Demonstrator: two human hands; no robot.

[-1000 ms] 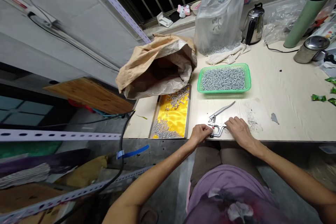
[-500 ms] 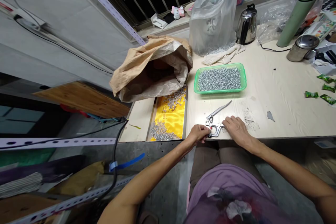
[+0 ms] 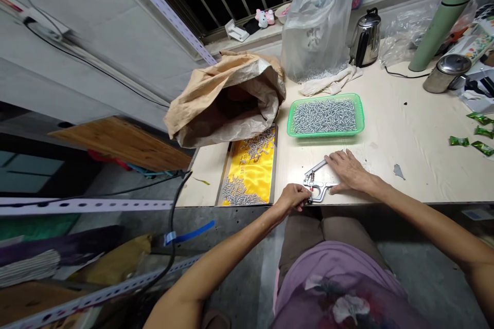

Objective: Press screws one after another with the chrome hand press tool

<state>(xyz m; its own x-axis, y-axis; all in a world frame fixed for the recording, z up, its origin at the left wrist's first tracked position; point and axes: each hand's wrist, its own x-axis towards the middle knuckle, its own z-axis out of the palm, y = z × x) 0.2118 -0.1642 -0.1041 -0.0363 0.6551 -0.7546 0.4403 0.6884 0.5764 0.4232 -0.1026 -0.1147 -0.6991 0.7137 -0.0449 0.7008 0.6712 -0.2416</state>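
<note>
A metal hand press tool (image 3: 317, 188) with a long lever lies at the table's front edge. My left hand (image 3: 294, 197) is curled in a pinch at the tool's left jaw; what the fingers hold is too small to make out. My right hand (image 3: 346, 169) lies over the lever, fingers stretched and resting on the handle. Just beyond stands a green tray (image 3: 325, 132) full of small metal screws. To the left, a yellow-lined tray (image 3: 250, 172) holds more screws in two heaps.
A crumpled brown sack (image 3: 227, 97) lies open behind the yellow tray. A clear plastic bag (image 3: 316, 31), a steel kettle (image 3: 366, 37), a green cylinder (image 3: 440, 20) and a steel pot (image 3: 446, 72) stand at the back. Green candy wrappers (image 3: 469, 140) lie right. The wooden table (image 3: 409, 128) ends near my lap.
My right hand has moved forward from the tool's base onto the lever handle. My left hand stays pinched at the jaw.
</note>
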